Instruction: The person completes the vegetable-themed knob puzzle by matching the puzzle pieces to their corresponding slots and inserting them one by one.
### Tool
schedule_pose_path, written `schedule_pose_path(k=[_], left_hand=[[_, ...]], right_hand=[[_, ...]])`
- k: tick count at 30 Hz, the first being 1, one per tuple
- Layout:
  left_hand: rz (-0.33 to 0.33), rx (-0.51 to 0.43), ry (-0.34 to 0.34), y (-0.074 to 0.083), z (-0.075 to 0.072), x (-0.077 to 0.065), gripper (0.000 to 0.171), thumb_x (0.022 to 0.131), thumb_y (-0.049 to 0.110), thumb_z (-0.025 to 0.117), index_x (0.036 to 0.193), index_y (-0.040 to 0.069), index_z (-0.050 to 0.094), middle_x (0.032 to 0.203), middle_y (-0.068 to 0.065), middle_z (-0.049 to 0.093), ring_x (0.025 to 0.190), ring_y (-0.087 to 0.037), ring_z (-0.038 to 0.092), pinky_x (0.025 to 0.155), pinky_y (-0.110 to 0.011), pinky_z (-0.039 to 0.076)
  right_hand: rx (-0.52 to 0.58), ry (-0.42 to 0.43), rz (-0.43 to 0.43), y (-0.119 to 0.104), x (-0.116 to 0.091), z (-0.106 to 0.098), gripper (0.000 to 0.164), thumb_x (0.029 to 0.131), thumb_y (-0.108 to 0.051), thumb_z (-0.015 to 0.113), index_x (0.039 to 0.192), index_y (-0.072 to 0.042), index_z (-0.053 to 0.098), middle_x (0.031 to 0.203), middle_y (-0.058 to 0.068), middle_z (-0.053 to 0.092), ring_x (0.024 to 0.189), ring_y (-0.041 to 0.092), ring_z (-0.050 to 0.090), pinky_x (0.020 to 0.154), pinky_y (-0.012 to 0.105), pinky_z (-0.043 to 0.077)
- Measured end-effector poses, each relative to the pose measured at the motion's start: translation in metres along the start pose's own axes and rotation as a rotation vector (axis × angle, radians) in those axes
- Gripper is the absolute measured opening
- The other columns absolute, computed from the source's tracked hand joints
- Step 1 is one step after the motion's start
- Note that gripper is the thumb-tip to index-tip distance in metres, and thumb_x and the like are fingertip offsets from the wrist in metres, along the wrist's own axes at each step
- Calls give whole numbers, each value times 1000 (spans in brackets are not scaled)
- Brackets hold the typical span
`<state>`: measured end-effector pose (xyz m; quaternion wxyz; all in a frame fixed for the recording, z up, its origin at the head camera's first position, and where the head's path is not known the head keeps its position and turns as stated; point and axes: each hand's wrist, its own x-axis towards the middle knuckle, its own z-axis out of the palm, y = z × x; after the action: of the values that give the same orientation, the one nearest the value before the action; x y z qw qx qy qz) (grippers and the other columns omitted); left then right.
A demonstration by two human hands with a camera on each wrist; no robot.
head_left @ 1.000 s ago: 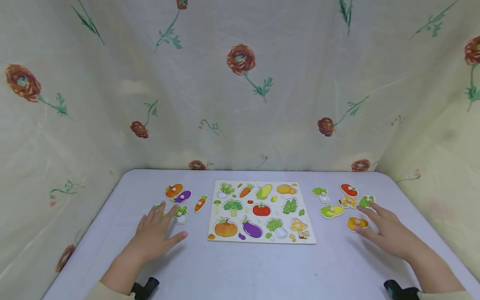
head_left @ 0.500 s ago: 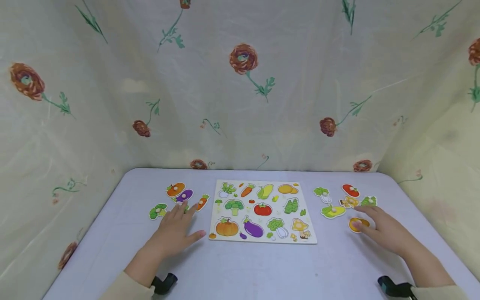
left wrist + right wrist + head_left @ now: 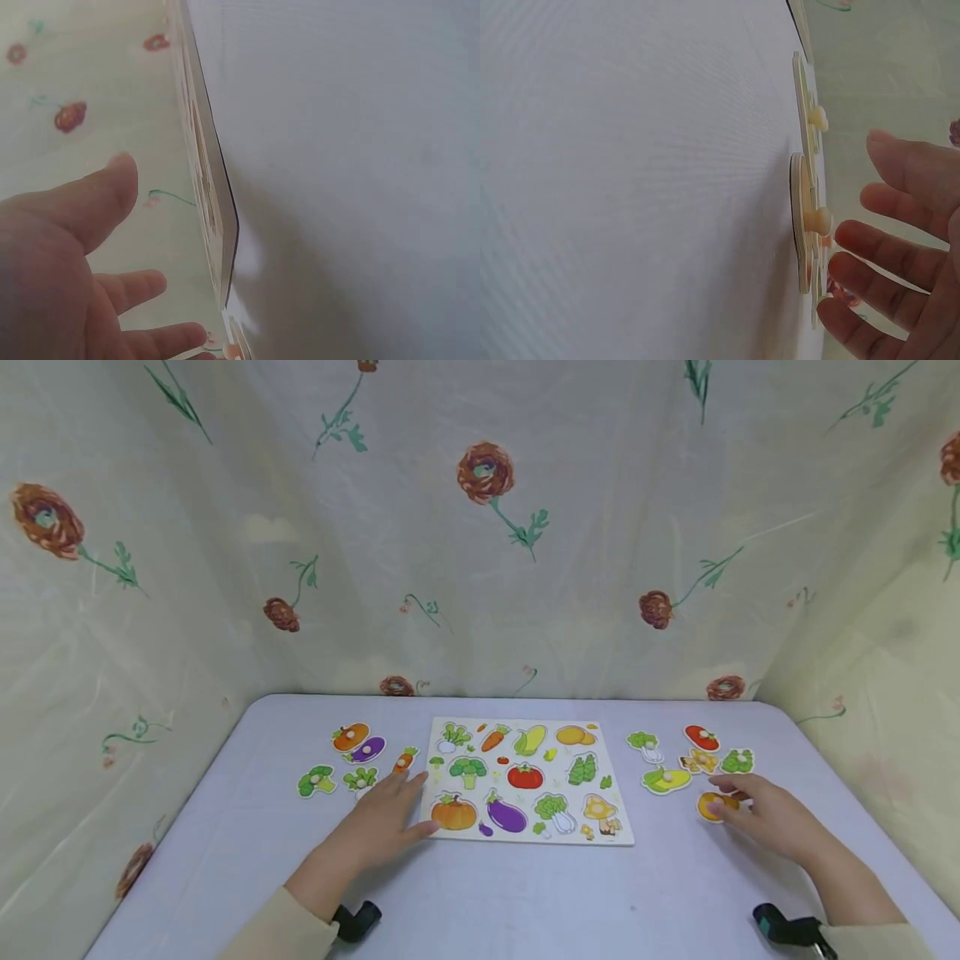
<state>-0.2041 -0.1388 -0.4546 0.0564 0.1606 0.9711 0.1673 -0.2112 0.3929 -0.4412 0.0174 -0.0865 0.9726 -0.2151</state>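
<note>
My left hand [image 3: 381,828] hovers at the left edge of a white puzzle board [image 3: 489,779] printed with vegetables. Its fingers are spread over the lower end of a carrot piece [image 3: 404,759]. In the left wrist view the thumb and fingers stand apart from the board's edge [image 3: 217,202], holding nothing. My right hand [image 3: 772,817] is above a potato piece [image 3: 708,807] and partly covers it. The right wrist view shows its loosely bent fingers next to the piece's round knob [image 3: 820,220], with a gap between thumb and fingers.
By the left hand lie pumpkin [image 3: 348,737], eggplant [image 3: 367,749], broccoli [image 3: 315,782] and radish [image 3: 360,777] pieces. Around the right hand are bok choy [image 3: 643,745], corn [image 3: 665,780], tomato [image 3: 702,737], mushroom [image 3: 699,762] and green vegetable [image 3: 737,761] pieces. A flowered curtain [image 3: 577,610] hangs behind the table.
My left hand has moved right, from over the broccoli and radish pieces to the board's left edge. My right hand has shifted slightly left and its fingers bend more over the potato piece.
</note>
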Motion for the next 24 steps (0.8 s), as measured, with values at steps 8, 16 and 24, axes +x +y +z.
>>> schedule_pose_path(k=[8, 16, 24], left_hand=[[-42, -55, -54, 10, 1, 4, 77, 94, 53, 62, 155, 12, 39, 158, -18, 35, 146, -37, 31, 116, -54, 30], [-80, -60, -75, 12, 2, 7, 75, 94, 54, 63, 153, 13, 42, 157, -17, 37, 146, -35, 33, 115, -56, 32], [-97, -68, -76, 14, 2, 8, 74, 93, 51, 66, 152, 11, 44, 158, -18, 36, 146, -36, 32, 115, -56, 32]], right_hand=[[43, -4, 13, 6, 4, 1, 48, 89, -25, 77, 121, 7, 65, 100, 11, 66, 87, 25, 59, 70, 34, 52], [65, -28, 50, 12, 7, 3, 44, 88, -25, 78, 117, 6, 66, 98, 9, 66, 86, 23, 55, 69, 31, 49], [80, -23, 31, 14, 8, 6, 37, 89, -22, 77, 114, 3, 68, 92, 4, 62, 82, 19, 52, 65, 27, 45]])
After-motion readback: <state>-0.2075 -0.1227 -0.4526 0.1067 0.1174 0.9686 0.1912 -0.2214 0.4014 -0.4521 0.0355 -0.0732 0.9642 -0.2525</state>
